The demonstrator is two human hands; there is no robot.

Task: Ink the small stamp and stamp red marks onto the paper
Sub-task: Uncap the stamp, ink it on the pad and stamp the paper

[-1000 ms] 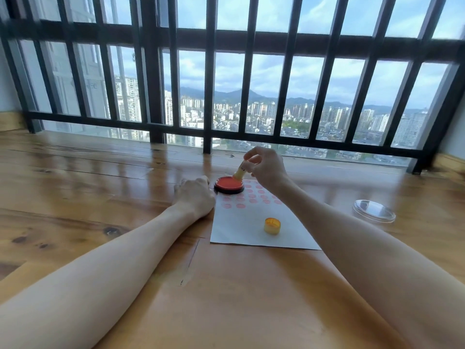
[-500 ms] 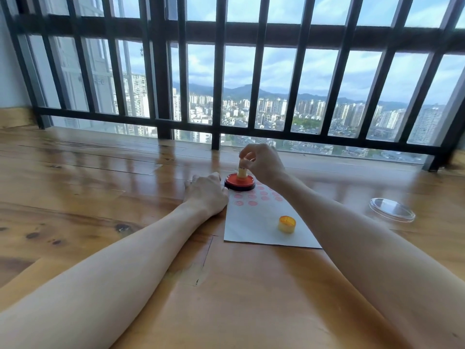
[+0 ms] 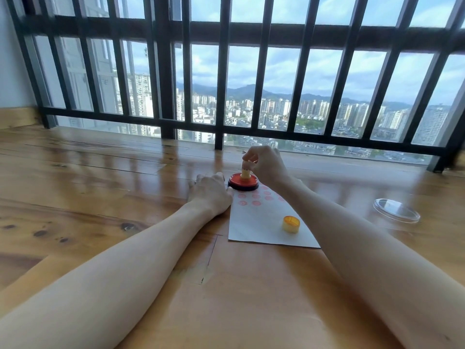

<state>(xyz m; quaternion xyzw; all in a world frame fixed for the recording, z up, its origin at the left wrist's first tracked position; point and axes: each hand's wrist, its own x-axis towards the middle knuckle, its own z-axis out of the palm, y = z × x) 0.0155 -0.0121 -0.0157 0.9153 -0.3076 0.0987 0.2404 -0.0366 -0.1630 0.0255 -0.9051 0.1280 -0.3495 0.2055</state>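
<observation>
The right hand (image 3: 266,165) pinches the small stamp (image 3: 245,173) upright, its base pressed on the red ink pad (image 3: 243,181), which sits at the far edge of the paper (image 3: 261,222). Red marks (image 3: 256,196) dot the paper. The left hand (image 3: 210,191), loosely curled and holding nothing, rests on the wooden worktop (image 3: 100,187) touching the pad's left side. A yellow cap (image 3: 291,224) stands on the paper; a clear lid (image 3: 396,210) lies well apart to the right.

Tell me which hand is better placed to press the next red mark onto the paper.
Right. The right hand already pinches the small stamp, standing on the ink pad at the paper's far edge. The left hand lies flat beside the pad.
</observation>
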